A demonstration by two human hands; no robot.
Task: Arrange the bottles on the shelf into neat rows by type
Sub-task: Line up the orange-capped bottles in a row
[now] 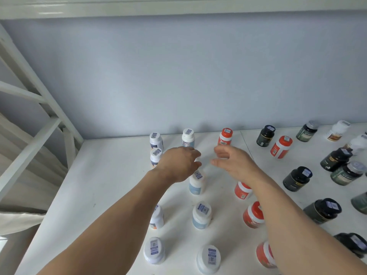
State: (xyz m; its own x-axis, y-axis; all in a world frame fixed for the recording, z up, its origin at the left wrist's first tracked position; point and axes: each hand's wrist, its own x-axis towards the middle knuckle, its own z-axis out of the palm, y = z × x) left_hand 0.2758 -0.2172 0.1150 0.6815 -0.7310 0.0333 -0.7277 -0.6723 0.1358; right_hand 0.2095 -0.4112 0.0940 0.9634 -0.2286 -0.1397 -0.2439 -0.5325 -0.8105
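White bottles [201, 215] stand upright in two columns at the shelf's [111, 195] centre, orange ones [253, 215] in a column at 3 o'clock of them. Dark bottles [297, 178] stand scattered further toward 3 o'clock.

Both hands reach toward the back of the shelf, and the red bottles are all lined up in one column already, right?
Not quite. Both hands do reach back, but the head view shows one red bottle standing off to the right beside a black bottle, outside the red column.

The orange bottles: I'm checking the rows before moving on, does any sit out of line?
Yes. One orange bottle stands off to the right among the dark bottles, apart from the orange row running front to back, and it looks tilted.
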